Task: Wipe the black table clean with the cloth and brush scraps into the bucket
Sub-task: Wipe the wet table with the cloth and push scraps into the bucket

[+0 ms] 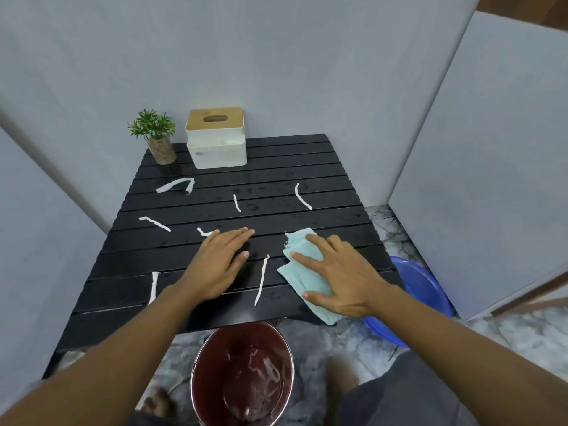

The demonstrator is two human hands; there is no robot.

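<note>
seven white scraps [262,279] lie across the table [307,167], so by my reading the job has barely begun. none looks swept toward the bucket [212,341], which stands on the floor just below the table's near edge. the pale marks inside it could be shine or paper, i cannot tell.

two long scraps lie nearest the bucket, one on either side of the left hand [219,262]. a short one sits just past them, its end under that hand's fingertips. the other four lie farther from the bucket, toward the box [216,139] and plant [153,133].

the left hand rests flat on the slats, fingers straight and close together, holding nothing. the right hand [341,278] is spread wide, pressing on the cloth [296,273]. the cloth lies rumpled on the table, up and to the right of the bucket, one corner over the near edge.

small wet spots show on the slats farther from the bucket, so wiping is left too. what remains, i judge, is to draw every scrap to the edge above the bucket, drop them in, then wipe the whole top.
</note>
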